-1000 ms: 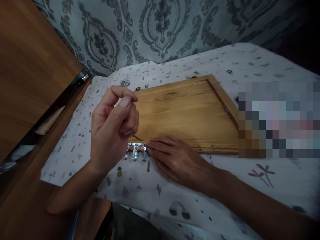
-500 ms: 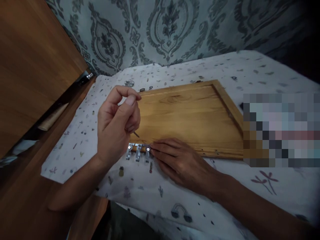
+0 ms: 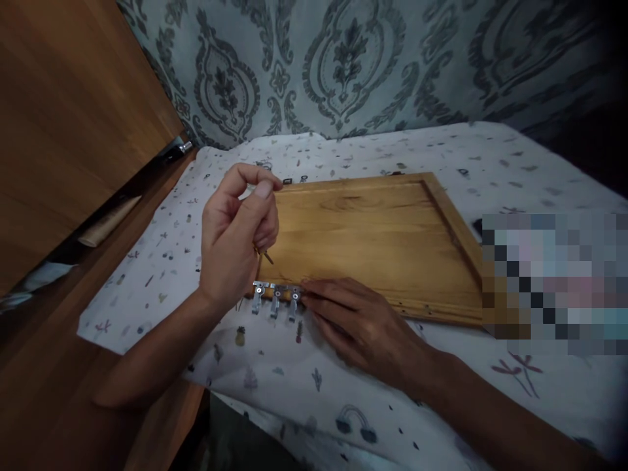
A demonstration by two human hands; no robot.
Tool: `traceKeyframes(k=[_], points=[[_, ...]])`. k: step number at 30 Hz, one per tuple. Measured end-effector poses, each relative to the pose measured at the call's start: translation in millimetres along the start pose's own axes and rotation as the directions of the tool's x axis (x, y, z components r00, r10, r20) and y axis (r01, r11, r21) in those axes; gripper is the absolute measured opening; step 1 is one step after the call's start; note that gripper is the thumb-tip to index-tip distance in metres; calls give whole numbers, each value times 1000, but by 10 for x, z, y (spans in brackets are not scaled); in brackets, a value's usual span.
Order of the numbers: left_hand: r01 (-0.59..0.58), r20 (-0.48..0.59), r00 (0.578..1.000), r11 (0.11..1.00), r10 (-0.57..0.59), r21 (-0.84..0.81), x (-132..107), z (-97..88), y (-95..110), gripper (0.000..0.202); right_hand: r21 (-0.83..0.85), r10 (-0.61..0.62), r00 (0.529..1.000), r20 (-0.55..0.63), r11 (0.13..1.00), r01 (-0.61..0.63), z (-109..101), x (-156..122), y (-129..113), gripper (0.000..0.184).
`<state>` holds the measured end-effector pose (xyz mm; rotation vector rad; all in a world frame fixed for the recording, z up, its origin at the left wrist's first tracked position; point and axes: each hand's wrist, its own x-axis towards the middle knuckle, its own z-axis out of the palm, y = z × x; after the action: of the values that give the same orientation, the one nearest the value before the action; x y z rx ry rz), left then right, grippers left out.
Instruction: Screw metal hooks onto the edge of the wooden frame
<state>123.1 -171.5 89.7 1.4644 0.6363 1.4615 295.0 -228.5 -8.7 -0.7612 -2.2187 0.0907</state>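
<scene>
My left hand [image 3: 240, 229] is raised over the left end of a wooden panel [image 3: 363, 229], closed round a screwdriver [image 3: 268, 258]. Only its thin dark shaft shows below the fist; the handle is hidden in the fingers. Three metal brackets [image 3: 277, 296] with screw heads sit side by side on the panel's near edge, under the shaft. My right hand [image 3: 358, 320] lies palm down over that edge with fingers stretched out. Its fingertips touch the rightmost bracket; the thumb is not clearly visible.
A white patterned cloth [image 3: 275, 392] spreads under the panel. A tall wooden cabinet [image 3: 83, 118] stands left, with a light rolled object [image 3: 110, 221] beneath it. Behind is a patterned curtain or wall covering [image 3: 279, 59]. A blurred-out patch [image 3: 554, 281] covers the right side.
The view has shifted slightly, so the scene sits a little lower and further right. Both hands keep nearly the same pose over the brackets.
</scene>
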Motion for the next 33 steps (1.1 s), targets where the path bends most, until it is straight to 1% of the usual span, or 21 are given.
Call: traceKeyframes(k=[3, 8, 11, 13, 16, 17, 19, 21, 24, 33], points=[[-2, 3, 1000, 1000, 2, -1, 4, -7, 3, 11, 22, 51, 999, -4, 998, -51, 2, -30, 9, 25], [-14, 11, 1000, 1000, 14, 14, 10, -27, -9, 12, 70, 149, 988, 39, 986, -151, -8, -58, 12, 40], [-29, 52, 998, 999, 27, 33, 2, -64, -28, 12, 94, 200, 979, 45, 974, -204, -4, -69, 13, 46], [-28, 128, 992, 994, 14, 106, -13, -91, -35, 13, 108, 221, 974, 49, 968, -225, 5, -74, 16, 48], [-82, 262, 965, 947, -2, 309, -42, -108, -29, 16, 116, 240, 969, 59, 962, -245, 18, -73, 22, 48], [-113, 290, 957, 924, 3, 365, -49, -107, -24, 17, 115, 237, 969, 64, 963, -243, 20, -70, 23, 48], [-157, 317, 948, 892, 15, 425, -58, -99, -17, 17, 108, 223, 971, 81, 967, -231, 23, -61, 24, 50], [-175, 327, 945, 881, 25, 439, -59, -90, -15, 18, 96, 211, 973, 98, 971, -220, 25, -51, 24, 52], [-173, 326, 945, 890, 29, 422, -56, -80, -22, 19, 74, 203, 973, 113, 974, -213, 33, -43, 22, 54], [-167, 320, 947, 891, 27, 422, -63, -76, -8, 18, 65, 200, 971, 131, 976, -209, 37, -40, 22, 51]])
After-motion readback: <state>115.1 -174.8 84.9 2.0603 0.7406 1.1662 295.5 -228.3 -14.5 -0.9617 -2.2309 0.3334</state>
